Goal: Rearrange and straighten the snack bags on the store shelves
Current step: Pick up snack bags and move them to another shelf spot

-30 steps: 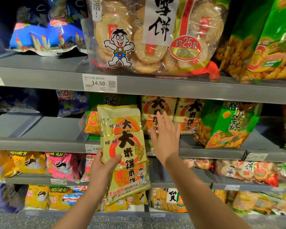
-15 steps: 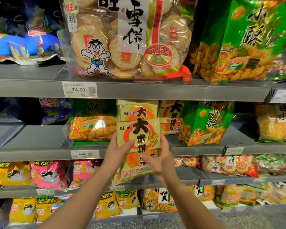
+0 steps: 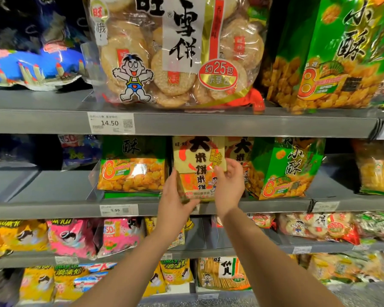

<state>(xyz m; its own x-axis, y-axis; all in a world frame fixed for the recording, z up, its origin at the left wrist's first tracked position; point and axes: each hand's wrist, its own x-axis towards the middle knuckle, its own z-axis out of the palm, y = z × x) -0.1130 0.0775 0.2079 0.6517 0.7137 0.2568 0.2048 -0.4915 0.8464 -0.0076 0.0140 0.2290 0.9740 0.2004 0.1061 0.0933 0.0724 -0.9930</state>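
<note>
Stock at the middle shelf (image 3: 53, 209): a yellow rice-cracker bag (image 3: 198, 167) is held upright between the left green bag (image 3: 131, 171) and the right green bag (image 3: 284, 169) (its top tucked under the shelf above (image 3: 186, 124)). The left hand (image 3: 175, 200) grips its lower left corner, thumb across the front; the right hand (image 3: 228, 187) curls round its right edge.

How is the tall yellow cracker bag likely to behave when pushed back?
Probably fairly stiff: the yellow cracker bag stands flat between the left hand and right hand. Likely light: gripped only at its edges. Tall and thin, it may tip.
</note>
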